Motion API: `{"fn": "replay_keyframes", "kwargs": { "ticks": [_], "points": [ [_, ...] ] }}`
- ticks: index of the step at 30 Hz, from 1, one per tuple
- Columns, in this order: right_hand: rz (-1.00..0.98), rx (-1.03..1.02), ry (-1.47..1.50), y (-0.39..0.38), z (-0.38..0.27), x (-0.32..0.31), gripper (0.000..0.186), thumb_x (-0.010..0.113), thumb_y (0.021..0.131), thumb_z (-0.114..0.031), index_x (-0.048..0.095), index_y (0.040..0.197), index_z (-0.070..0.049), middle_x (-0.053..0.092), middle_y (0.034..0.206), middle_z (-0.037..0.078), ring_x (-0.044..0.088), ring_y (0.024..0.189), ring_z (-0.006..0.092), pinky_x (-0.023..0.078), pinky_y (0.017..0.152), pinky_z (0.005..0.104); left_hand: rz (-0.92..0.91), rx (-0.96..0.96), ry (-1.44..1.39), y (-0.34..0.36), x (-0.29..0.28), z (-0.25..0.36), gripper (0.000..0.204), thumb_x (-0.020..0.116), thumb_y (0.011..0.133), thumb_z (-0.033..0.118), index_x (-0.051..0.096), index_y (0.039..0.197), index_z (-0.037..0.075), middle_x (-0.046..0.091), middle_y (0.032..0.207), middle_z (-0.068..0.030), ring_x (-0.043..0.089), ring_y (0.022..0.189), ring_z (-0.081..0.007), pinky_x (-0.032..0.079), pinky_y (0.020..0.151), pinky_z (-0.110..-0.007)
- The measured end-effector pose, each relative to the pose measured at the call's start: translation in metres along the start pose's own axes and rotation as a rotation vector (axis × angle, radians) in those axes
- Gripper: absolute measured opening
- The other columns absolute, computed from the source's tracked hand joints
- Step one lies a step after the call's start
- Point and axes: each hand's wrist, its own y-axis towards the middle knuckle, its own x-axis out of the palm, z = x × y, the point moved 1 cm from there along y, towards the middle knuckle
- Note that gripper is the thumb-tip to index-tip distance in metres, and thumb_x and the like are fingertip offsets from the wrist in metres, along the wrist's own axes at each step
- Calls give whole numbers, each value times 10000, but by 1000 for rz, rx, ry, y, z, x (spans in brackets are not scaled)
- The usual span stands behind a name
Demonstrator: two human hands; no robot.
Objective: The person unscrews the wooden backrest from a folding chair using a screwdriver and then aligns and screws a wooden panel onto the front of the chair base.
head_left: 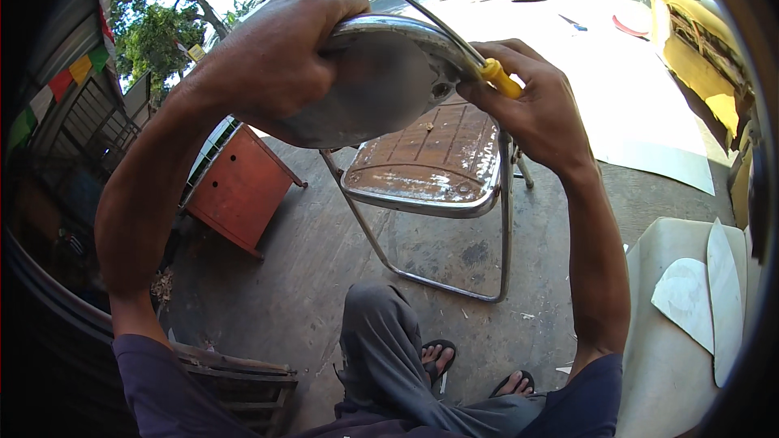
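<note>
Two hands hold up the disc (361,101): the left hand's (280,53) fingers curl tight over its left rim, while the right hand's (535,101) fingers pinch the screwdriver's (503,79) yellow handle at its right edge, the shaft slanting along its far side. A loose pinch could let the shaft skid toward the left knuckles or scrape the rim; a slack left grip could drop the disc against the chair (426,158), lower and beyond it
</note>
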Motion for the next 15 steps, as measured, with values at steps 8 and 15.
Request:
{"fn": "replay_keyframes", "kwargs": {
  "ticks": [8,15],
  "points": [
    [-134,332,-119,-81,-110,-42,406,591,1028,-176,553,1367,44,668,948,210,694,809,286,543,688,413,119,14,48,-10,1,1,519,790,807,96,623,1293,21,687,1126,-202,651,1077,-360,491,939,-438],
    [-161,265,-240,-91,-142,-16,568,612,986,-86,472,1534,-141,618,847,96,606,593,208,518,515,387,97,-25,1,-5,3,4,520,786,829,108,619,1313,17,686,1147,-217,661,1075,-364,501,938,-436]
  ]
}}
